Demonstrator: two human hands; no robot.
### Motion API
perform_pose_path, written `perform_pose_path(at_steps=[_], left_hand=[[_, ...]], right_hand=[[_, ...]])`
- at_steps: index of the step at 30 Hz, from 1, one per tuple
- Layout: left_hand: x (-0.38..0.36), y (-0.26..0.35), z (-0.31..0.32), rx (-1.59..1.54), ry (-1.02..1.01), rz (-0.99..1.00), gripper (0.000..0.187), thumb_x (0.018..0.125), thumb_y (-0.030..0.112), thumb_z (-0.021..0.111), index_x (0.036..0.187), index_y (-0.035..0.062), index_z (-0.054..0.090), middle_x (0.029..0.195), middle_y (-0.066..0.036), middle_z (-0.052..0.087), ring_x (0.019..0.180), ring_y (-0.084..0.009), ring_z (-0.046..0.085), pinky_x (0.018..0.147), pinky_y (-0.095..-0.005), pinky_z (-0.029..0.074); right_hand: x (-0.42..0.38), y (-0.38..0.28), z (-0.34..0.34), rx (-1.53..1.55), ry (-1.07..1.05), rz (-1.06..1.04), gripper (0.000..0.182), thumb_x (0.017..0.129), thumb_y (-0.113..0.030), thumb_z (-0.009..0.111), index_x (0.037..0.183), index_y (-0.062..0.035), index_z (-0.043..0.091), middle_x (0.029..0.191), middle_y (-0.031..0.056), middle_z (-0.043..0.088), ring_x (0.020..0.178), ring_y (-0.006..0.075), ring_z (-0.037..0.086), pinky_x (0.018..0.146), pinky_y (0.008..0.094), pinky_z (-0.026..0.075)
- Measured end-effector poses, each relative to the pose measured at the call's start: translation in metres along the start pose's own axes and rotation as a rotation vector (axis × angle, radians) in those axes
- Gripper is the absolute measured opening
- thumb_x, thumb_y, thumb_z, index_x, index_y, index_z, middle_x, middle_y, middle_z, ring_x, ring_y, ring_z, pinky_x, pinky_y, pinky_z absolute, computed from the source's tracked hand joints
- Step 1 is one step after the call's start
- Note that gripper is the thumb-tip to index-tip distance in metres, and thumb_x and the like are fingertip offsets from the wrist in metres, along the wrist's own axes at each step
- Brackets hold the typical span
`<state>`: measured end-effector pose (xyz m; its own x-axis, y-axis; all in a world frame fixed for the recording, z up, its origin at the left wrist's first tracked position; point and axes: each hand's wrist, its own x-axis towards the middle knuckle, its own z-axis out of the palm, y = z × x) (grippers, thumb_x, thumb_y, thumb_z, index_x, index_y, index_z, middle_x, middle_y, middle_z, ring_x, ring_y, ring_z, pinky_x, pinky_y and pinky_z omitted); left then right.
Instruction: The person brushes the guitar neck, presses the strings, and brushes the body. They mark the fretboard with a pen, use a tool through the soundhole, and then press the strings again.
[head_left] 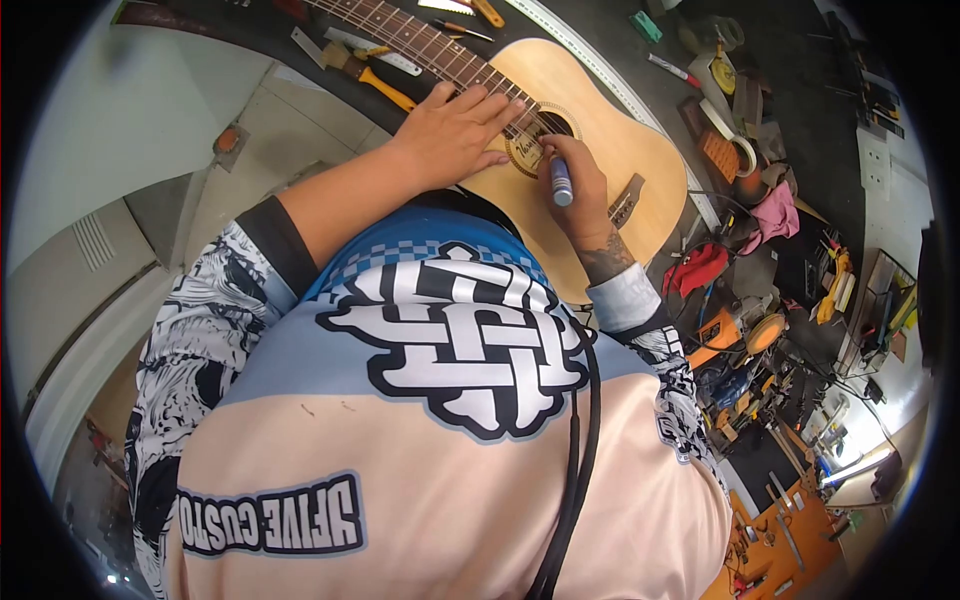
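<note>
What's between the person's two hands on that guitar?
In the head view, the guitar's soundhole with a pale label shows between left hand and right hand.

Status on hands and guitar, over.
Left hand across guitar neck. Right hand gripping blue tool near soundhole. Guitar face-up; yellow-handled brush beside neck.

Guitar (640, 170) lies on counter (625, 62). Brush (385, 88): left of guitar body, beside neck. Ruler (598, 62): behind body. Marker (673, 70): beyond ruler. Pink-free note: tape roll (746, 155), right.
</note>
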<state>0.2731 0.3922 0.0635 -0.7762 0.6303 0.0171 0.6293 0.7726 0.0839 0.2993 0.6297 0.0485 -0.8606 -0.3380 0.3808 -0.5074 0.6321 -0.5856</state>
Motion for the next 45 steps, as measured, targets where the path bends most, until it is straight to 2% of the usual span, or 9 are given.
perform_pose_path(at_steps=[2, 5, 9, 12, 13, 17, 21, 29, 45], left_hand=[[0.0, 0.0, 0.001, -0.005, 0.028, 0.005, 0.071, 0.099, 0.055, 0.057, 0.157, 0.0157, 0.045, 0.134, -0.001, 0.057, 0.126, -0.0166, 0.049, 0.102, -0.0416, 0.036], [0.004, -0.001, -0.003, -0.015, 0.019, 0.009, 0.07, 0.099, 0.055, 0.058, 0.156, 0.0163, 0.046, 0.132, -0.001, 0.057, 0.124, -0.0172, 0.05, 0.1, -0.0423, 0.035], [0.009, 0.001, -0.002, 0.014, 0.04, 0.034, 0.072, 0.096, 0.055, 0.062, 0.156, 0.0172, 0.048, 0.129, -0.001, 0.058, 0.121, -0.0178, 0.052, 0.097, -0.0422, 0.035], [0.012, 0.002, 0.0, 0.032, 0.046, 0.056, 0.075, 0.093, 0.057, 0.065, 0.156, 0.0183, 0.049, 0.128, -0.003, 0.059, 0.121, -0.0204, 0.052, 0.096, -0.0431, 0.035], [0.01, 0.002, 0.0, 0.049, 0.034, 0.059, 0.076, 0.093, 0.058, 0.065, 0.156, 0.0182, 0.049, 0.128, -0.003, 0.059, 0.121, -0.0213, 0.052, 0.097, -0.0436, 0.035], [0.008, 0.003, -0.003, 0.138, 0.012, 0.091, 0.077, 0.094, 0.059, 0.063, 0.155, 0.0149, 0.048, 0.129, -0.006, 0.058, 0.121, -0.0245, 0.052, 0.097, -0.0454, 0.035], [0.008, 0.004, 0.0, 0.192, 0.009, 0.117, 0.078, 0.095, 0.059, 0.063, 0.155, 0.0123, 0.048, 0.128, -0.008, 0.057, 0.12, -0.0263, 0.051, 0.096, -0.0462, 0.035], [0.009, -0.007, 0.012, 0.247, 0.007, 0.126, 0.083, 0.095, 0.061, 0.062, 0.158, 0.0112, 0.043, 0.13, -0.014, 0.055, 0.12, -0.033, 0.05, 0.098, -0.0497, 0.033], [0.006, -0.015, 0.009, 0.224, -0.084, 0.072, 0.085, 0.098, 0.061, 0.059, 0.164, 0.0134, 0.033, 0.136, -0.019, 0.05, 0.126, -0.0364, 0.045, 0.106, -0.0504, 0.028]], right_hand=[[-0.001, 0.002, 0.005, 0.09, 0.07, 0.069, 0.029, 0.09, -0.002, 0.072, 0.117, -0.0053, 0.062, 0.099, 0.0129, 0.073, 0.079, 0.0271, 0.074, 0.067, 0.0343, 0.059], [-0.004, 0.002, 0.003, 0.306, 0.026, 0.374, 0.024, 0.094, -0.005, 0.071, 0.117, -0.0041, 0.062, 0.093, 0.0131, 0.076, 0.075, 0.0249, 0.075, 0.067, 0.033, 0.059], [0.001, 0.001, 0.001, 0.348, 0.087, 0.42, 0.022, 0.098, -0.013, 0.07, 0.114, -0.0026, 0.061, 0.089, 0.014, 0.075, 0.073, 0.0268, 0.075, 0.065, 0.0361, 0.058], [0.005, -0.003, -0.004, 0.371, 0.095, 0.452, 0.022, 0.099, -0.015, 0.071, 0.114, 0.0006, 0.065, 0.093, 0.0104, 0.074, 0.078, 0.0166, 0.071, 0.071, 0.0317, 0.056], [0.006, -0.004, -0.006, 0.299, 0.104, 0.439, 0.023, 0.099, -0.017, 0.072, 0.113, -0.0003, 0.065, 0.091, 0.0144, 0.073, 0.078, 0.0234, 0.072, 0.073, 0.0344, 0.056], [0.009, 0.008, -0.001, 0.279, 0.224, 0.338, 0.028, 0.098, -0.022, 0.071, 0.114, 0.0001, 0.062, 0.091, 0.0194, 0.073, 0.082, 0.0362, 0.073, 0.074, 0.0423, 0.056], [0.015, 0.009, -0.013, 0.265, 0.209, 0.401, 0.034, 0.098, -0.023, 0.07, 0.117, 0.0018, 0.057, 0.092, 0.0245, 0.072, 0.086, 0.0444, 0.07, 0.075, 0.0477, 0.054], [0.019, 0.004, -0.003, 0.251, 0.177, 0.454, 0.03, 0.099, -0.024, 0.067, 0.108, 0.0036, 0.057, 0.093, 0.0297, 0.07, 0.093, 0.0476, 0.068, 0.08, 0.0515, 0.053], [0.022, -0.003, 0.008, 0.382, 0.246, 0.497, 0.028, 0.095, -0.021, 0.069, 0.105, 0.0033, 0.061, 0.093, 0.0288, 0.07, 0.093, 0.0474, 0.068, 0.082, 0.0517, 0.053]])
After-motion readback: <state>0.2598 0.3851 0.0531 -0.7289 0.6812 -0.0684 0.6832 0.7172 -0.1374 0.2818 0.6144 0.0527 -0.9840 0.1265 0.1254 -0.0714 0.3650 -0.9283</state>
